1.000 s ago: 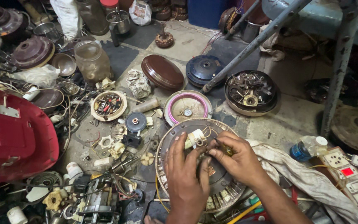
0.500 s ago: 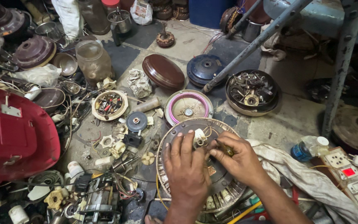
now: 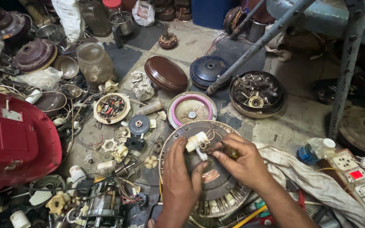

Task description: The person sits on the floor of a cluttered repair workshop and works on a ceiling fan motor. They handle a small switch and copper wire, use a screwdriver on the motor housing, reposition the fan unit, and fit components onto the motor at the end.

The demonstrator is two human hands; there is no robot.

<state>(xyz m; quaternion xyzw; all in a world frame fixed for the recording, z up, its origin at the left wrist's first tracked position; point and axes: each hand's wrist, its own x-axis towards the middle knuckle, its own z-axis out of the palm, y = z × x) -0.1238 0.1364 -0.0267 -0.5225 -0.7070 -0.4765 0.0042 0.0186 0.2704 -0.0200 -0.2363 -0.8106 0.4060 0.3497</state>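
Note:
A round ceiling-fan motor (image 3: 178,139) with a grey hub and a finned rim lies on the floor in front of me. My left hand (image 3: 181,177) rests flat on its hub, fingers spread. At the motor's centre shaft (image 3: 202,145), my right hand (image 3: 241,162) pinches a small dark, yellowish tool or part (image 3: 232,152). A white cylindrical capacitor (image 3: 196,141) with thin wires lies on the hub just beyond my fingertips.
Motor covers lie beyond: a brown dome (image 3: 165,74), a blue disc (image 3: 208,69), a bowl with a pink ring (image 3: 191,110), a dish of scrap parts (image 3: 256,93). A red plastic housing (image 3: 13,139) is left, a power strip (image 3: 360,181) right, a metal table leg (image 3: 343,71) behind.
My left hand has slid a little lower on the hub. My right hand stays at the centre shaft with only small finger movement.

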